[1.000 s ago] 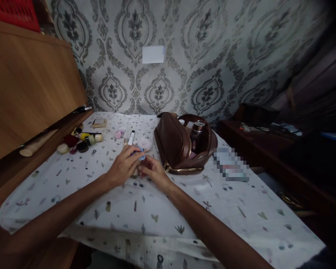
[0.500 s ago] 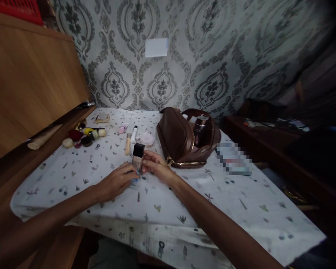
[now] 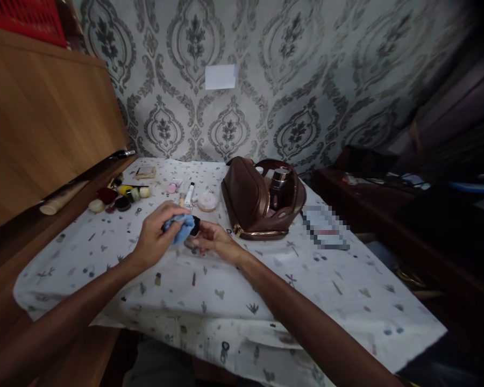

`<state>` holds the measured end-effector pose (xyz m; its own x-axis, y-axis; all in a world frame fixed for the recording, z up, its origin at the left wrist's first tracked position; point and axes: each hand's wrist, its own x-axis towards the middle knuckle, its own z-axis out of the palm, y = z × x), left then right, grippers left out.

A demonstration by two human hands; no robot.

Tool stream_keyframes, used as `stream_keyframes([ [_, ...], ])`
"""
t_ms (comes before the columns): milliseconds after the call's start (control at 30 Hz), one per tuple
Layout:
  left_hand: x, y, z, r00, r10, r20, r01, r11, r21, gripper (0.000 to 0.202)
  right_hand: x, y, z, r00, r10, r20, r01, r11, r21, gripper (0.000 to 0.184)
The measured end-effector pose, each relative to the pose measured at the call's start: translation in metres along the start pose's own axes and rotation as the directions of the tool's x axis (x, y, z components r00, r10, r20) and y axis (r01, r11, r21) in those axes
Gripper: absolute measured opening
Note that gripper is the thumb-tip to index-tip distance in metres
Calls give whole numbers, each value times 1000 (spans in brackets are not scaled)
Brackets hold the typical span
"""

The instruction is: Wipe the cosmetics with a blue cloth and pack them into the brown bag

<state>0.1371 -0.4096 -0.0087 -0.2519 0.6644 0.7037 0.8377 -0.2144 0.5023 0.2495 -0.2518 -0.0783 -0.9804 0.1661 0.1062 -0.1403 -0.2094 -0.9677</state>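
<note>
My left hand (image 3: pixel 155 236) is closed on a blue cloth (image 3: pixel 182 228), which lies against the black cap of a small glass makeup bottle (image 3: pixel 195 227). The bottle is tilted, and my right hand (image 3: pixel 220 242) grips its body, partly hiding it. Just beyond my hands lie a round pale compact (image 3: pixel 207 201), a white tube with a black cap (image 3: pixel 190 192) and a pink item (image 3: pixel 173 186). To the right of them stands an open brown cosmetic bag (image 3: pixel 248 196) holding a dark bottle with a shiny lid (image 3: pixel 280 180).
A mixed group of small cosmetics (image 3: pixel 123 199) sits at the table's left, near a wooden cabinet (image 3: pixel 44 113). A flat box (image 3: pixel 146 172) lies at the back. The blurred-out flat item (image 3: pixel 326 227) rests right of the bag. Patterned cloth (image 3: pixel 226 285) covers the table.
My left hand has risen, bringing the blue cloth up from the bottle's base to its cap. The bottle has gone from upright to tilted in my right hand.
</note>
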Motion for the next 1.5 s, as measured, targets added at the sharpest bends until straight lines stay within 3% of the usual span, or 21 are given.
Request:
stream_keyframes([
  [100, 10, 3, 10, 998, -7, 59, 1, 995, 104, 21, 2, -1, 3, 999, -30, -23, 30, 999, -18, 51],
  [200, 16, 2, 19, 970, -120, 211, 77, 976, 201, 26, 3, -1, 5, 993, -56, -103, 51, 997, -56, 51],
  [333, 21, 1, 21, 931, -220, 292, 151, 959, 240, 32, 4, 0, 6, 969, -89, -232, 63, 991, -119, 48],
  [667, 23, -22, 18, 912, -42, 409, -37, 982, 184, 34, 6, 6, 3, 942, -145, -303, 51, 953, -299, 39],
  [833, 28, -33, 15, 905, -114, 410, 63, 989, 136, 34, 6, 7, -2, 966, -116, -231, 32, 940, -339, 36],
  [1067, 22, -42, 24, 926, -228, 300, 220, 974, 63, 43, 4, 5, -1, 988, -54, -142, 34, 990, -138, 41],
  [1200, 11, -52, 37, 887, -281, 367, 276, 959, 67, 38, 3, 3, -5, 985, -31, -169, 26, 999, -34, 32],
  [1333, 0, -60, 44, 867, -201, 456, 196, 979, 58, 36, 3, 3, -9, 957, -45, -287, 40, 999, -24, 24],
  [1500, -6, -62, 48, 871, -152, 468, 69, 980, 189, 43, 0, -1, -9, 890, -169, -424, 128, 984, -124, 37],
])
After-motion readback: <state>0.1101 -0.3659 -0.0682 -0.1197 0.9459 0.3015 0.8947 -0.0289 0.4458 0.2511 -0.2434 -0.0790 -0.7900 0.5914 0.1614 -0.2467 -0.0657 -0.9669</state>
